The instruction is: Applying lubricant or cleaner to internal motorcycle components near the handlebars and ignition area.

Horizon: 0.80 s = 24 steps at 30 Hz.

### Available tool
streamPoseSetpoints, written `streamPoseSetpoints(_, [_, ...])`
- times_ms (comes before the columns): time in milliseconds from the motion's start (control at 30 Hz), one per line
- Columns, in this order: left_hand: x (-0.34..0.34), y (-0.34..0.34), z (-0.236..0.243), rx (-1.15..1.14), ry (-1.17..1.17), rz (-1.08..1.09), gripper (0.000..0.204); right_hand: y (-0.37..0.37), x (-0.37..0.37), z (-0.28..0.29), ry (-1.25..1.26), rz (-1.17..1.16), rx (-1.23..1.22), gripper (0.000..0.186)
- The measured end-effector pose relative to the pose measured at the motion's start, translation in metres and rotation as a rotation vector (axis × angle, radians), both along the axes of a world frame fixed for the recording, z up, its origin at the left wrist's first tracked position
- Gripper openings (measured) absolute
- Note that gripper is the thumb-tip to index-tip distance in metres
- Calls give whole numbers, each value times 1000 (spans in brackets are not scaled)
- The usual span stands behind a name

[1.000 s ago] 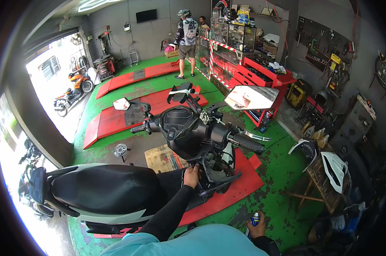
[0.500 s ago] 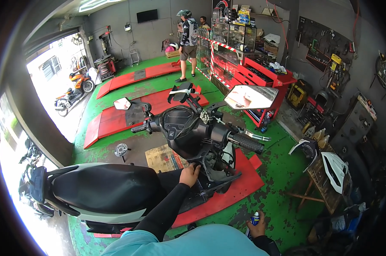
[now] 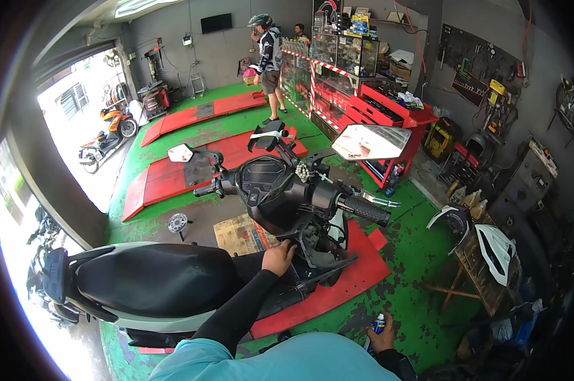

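1. Since the earlier frames, little has shifted: left hand (image 3: 278, 257) has crept slightly forward into the scooter's (image 3: 172, 279) front inner panel area, below the handlebar (image 3: 299, 190). Right hand (image 3: 383, 338) stays low at the person's side with the spray can (image 3: 377, 325). Helmeted person (image 3: 268, 60) at the back has moved a bit along the glass counter (image 3: 312, 70).
2. Grip, left: fingers curled down against the dark plastic behind the steering column; whether they pinch a part or just press on it, cannot tell.
3. Grip, right: fingers wrapped round the small blue-topped can, held upright, well apart from the scooter.
4. Progress, my read: front leg-shield trim looks already stripped, with wiring and frame exposed near the left hand. White body panels (image 3: 493, 247) sit on a wooden stand (image 3: 455, 289) to the right. Can not yet brought to the work area, so spraying and refitting look left to do.
5. Surface: scooter stands on a red service ramp (image 3: 350, 279) over worn green-painted floor (image 3: 420, 254); flattened cardboard (image 3: 239, 232) lies ahead of it.
6. Room: workshop with two more red ramps (image 3: 172, 171), red tool cabinet (image 3: 388, 111), wall-hung tools, open door at left with an orange motorbike (image 3: 106, 133) outside.
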<state>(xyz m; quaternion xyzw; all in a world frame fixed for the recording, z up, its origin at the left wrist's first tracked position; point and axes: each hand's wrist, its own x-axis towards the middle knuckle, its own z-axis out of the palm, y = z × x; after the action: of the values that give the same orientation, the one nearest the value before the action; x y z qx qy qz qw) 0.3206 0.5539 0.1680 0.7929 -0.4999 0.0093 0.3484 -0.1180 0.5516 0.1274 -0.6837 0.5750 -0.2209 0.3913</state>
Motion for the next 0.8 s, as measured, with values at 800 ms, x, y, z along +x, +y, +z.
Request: streamPoseSetpoints(800, [-17,-13,-11,-73,391,210,44,3,-8,-14,-36,-20,48,73])
